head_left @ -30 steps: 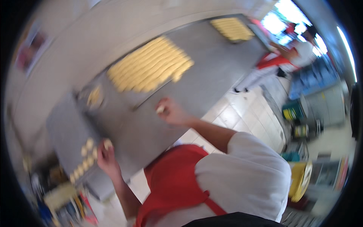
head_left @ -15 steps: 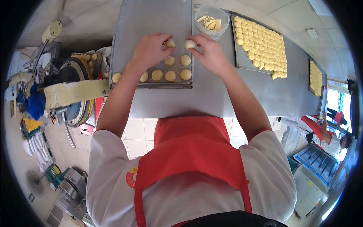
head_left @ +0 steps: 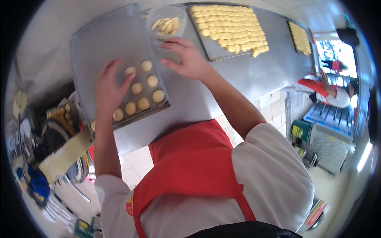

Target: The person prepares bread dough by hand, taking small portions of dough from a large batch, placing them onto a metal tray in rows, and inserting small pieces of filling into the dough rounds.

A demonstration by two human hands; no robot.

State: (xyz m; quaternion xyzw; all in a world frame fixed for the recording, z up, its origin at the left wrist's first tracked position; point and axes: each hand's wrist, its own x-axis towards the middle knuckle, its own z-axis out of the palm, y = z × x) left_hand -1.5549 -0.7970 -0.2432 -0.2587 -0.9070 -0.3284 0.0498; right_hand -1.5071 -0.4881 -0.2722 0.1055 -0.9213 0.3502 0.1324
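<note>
Round pale dough balls [head_left: 137, 88] sit in rows at the near right part of a metal baking tray [head_left: 107, 39]. My left hand [head_left: 109, 87] is over the tray with thumb and fingers apart. Its thumb tip is at the edge of one dough ball [head_left: 130, 71]; whether it touches cannot be made out. To the right of the tray, my right hand [head_left: 185, 60] hovers above the steel table with fingers spread and nothing in them. Just beyond it stands a clear plastic tub [head_left: 181, 20] holding pale yellow strips [head_left: 166, 26].
A second tray [head_left: 216, 49] packed with yellow dough pieces [head_left: 230, 27] lies on the steel table [head_left: 222, 75], farther right. Another filled tray [head_left: 299, 37] is at the far end, near a person in a red apron [head_left: 331, 93]. Equipment with a cream-coloured arm [head_left: 65, 156] stands at left.
My view has turned, so the table lies slanted. Both hands have drawn away from the two far dough balls, which rest on the tray. The right hand has moved off the tray toward the tub.
</note>
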